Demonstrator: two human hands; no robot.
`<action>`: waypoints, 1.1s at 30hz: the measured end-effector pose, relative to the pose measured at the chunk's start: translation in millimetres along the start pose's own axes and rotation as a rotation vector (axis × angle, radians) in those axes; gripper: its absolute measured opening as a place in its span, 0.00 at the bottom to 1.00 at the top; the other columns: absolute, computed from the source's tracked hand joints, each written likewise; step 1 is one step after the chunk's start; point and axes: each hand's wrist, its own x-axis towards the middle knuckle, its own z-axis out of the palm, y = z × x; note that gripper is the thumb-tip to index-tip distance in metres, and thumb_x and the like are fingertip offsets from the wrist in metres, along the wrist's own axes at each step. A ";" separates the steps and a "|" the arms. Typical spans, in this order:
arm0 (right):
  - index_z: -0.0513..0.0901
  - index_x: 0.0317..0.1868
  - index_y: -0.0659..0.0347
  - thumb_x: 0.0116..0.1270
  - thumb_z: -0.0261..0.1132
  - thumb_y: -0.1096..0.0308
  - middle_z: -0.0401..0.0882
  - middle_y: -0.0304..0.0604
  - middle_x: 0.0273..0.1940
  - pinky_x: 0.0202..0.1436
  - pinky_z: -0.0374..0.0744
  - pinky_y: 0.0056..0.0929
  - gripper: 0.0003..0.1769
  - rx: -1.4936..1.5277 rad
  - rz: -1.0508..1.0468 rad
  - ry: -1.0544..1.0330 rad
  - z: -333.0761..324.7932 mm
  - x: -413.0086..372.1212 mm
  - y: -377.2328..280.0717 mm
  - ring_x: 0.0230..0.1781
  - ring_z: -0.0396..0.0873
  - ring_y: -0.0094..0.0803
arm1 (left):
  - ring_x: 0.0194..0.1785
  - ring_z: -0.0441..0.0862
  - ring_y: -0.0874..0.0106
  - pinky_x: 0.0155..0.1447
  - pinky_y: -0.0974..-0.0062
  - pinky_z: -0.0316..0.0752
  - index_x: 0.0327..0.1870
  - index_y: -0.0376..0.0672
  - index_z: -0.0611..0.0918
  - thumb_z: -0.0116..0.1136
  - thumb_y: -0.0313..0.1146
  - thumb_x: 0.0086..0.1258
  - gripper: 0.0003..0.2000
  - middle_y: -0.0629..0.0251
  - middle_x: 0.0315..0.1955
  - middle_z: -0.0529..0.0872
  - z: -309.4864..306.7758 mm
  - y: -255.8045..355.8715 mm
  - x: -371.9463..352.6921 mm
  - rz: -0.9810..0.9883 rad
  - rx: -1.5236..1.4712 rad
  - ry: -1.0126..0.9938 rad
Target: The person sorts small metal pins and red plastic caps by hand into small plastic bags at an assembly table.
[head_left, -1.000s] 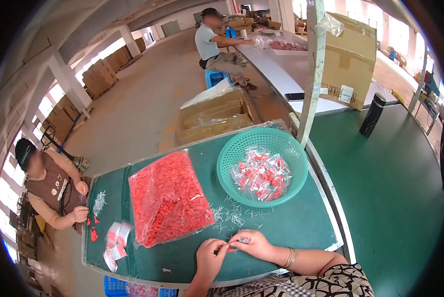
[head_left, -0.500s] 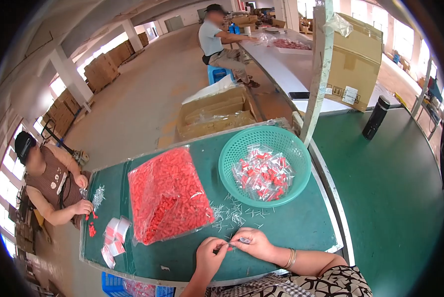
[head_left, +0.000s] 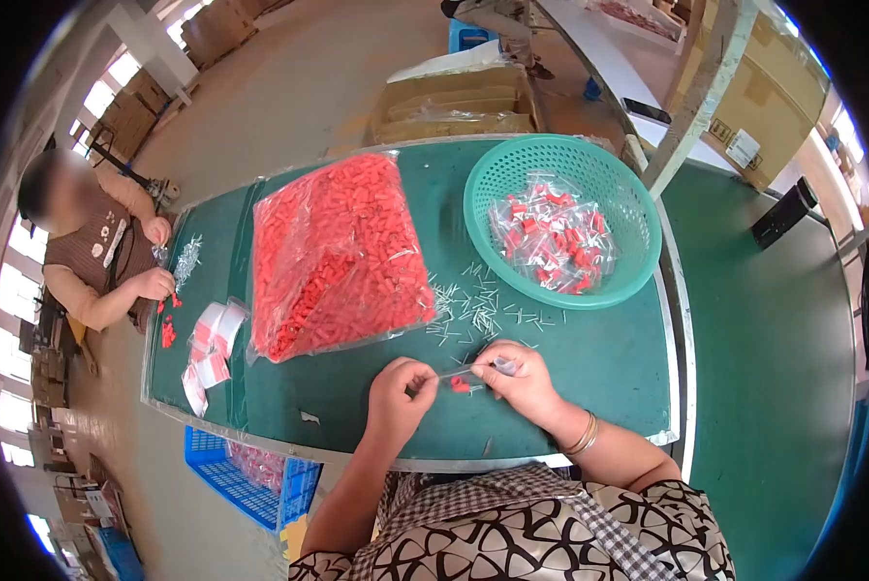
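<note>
My left hand and my right hand are near the table's front edge, with a small clear plastic bag stretched between their pinched fingertips. Just under the bag lie small red pieces with a pale pin. More clear plastic shows in my right palm. Behind my hands, loose pale pins are scattered on the green table. A large clear bag of red pieces lies to the left. The green basket at the right holds small bags with red pieces.
At the left, a person handles small parts beside a pile of pins. Red-and-white packets lie near that end. A blue crate stands below the front edge. A metal post rises behind the basket.
The view has tilted down, so the table appears higher. My hands have moved slightly apart, and the plastic bag and red pieces between them now show more clearly.
</note>
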 end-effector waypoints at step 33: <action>0.60 0.69 0.64 0.71 0.59 0.71 0.76 0.52 0.55 0.61 0.76 0.39 0.29 1.045 0.184 -0.141 -23.1 19.4 18.9 0.55 0.77 0.40 | 0.25 0.78 0.73 0.31 0.72 0.74 0.44 0.44 0.80 0.67 0.33 0.57 0.14 0.66 0.31 0.83 73.1 26.6 18.8 -0.021 0.059 -0.024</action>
